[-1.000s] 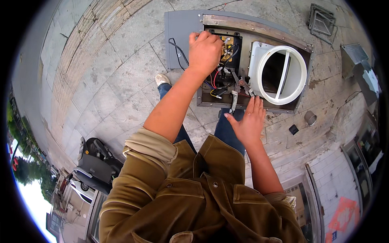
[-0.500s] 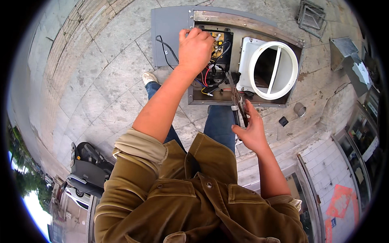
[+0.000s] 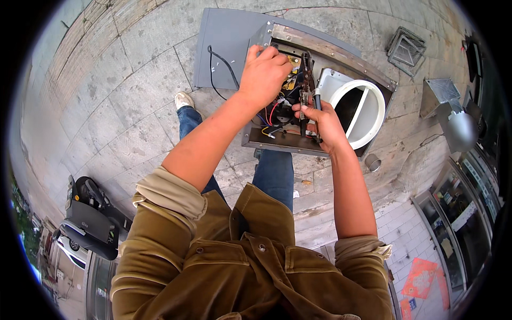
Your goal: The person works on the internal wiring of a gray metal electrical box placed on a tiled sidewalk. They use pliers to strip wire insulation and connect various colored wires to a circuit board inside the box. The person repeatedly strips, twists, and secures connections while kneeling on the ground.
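Observation:
A grey metal housing [image 3: 256, 140] lies on the pavement in front of my legs, its inside exposed. My left hand [image 3: 265, 74] is curled over the left edge of a yellow circuit board [image 3: 291, 82] in a black frame; its fingertips are hidden. My right hand [image 3: 322, 120] grips a long, dark, grimy metal tool [image 3: 306, 88], held upright across the housing beside the board. A black-and-grey rod stands along it, in the same hand. Red, blue and yellow wires [image 3: 272, 114] lie below the board. To the right sits a round white duct collar [image 3: 381, 112] with a crossbar.
A black cable [image 3: 226, 64] trails over the grey panel at left. Wire baskets [image 3: 406, 50], a bent sheet-metal piece [image 3: 440, 96] and a small metal cup [image 3: 373, 162] are on the ground at right. A dark scooter [image 3: 93, 213] stands at lower left.
My right hand has moved up over the housing and closed around the tool, which now stands more upright beside the board. My left hand stays at the board's edge. The housing appears more tilted in view.

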Motion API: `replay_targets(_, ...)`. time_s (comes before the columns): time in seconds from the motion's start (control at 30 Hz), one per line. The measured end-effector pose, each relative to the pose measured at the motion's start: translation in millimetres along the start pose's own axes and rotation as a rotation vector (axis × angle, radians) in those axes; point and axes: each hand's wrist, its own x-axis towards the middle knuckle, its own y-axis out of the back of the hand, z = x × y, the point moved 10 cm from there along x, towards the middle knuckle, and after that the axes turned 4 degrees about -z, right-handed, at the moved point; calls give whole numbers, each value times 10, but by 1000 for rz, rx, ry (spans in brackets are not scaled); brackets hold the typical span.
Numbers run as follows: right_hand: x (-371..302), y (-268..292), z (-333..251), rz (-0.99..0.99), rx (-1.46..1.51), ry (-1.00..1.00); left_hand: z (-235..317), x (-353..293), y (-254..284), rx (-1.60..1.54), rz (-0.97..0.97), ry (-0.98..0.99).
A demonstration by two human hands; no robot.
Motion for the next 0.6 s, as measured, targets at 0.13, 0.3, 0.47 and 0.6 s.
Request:
replay_targets(0.13,80,-47,-82,31,114,29,7,4,-2,-35,-52,-4)
replay_targets(0.3,182,-33,-50,15,97,6,19,10,-9,-16,-96,-8)
replay_targets(0.47,97,72,67,95,10,-22,-22,-9,-39,-14,-94,4)
replay_targets(0.6,-121,56,95,131,-84,-27,-16,-5,-39,-16,-109,1)
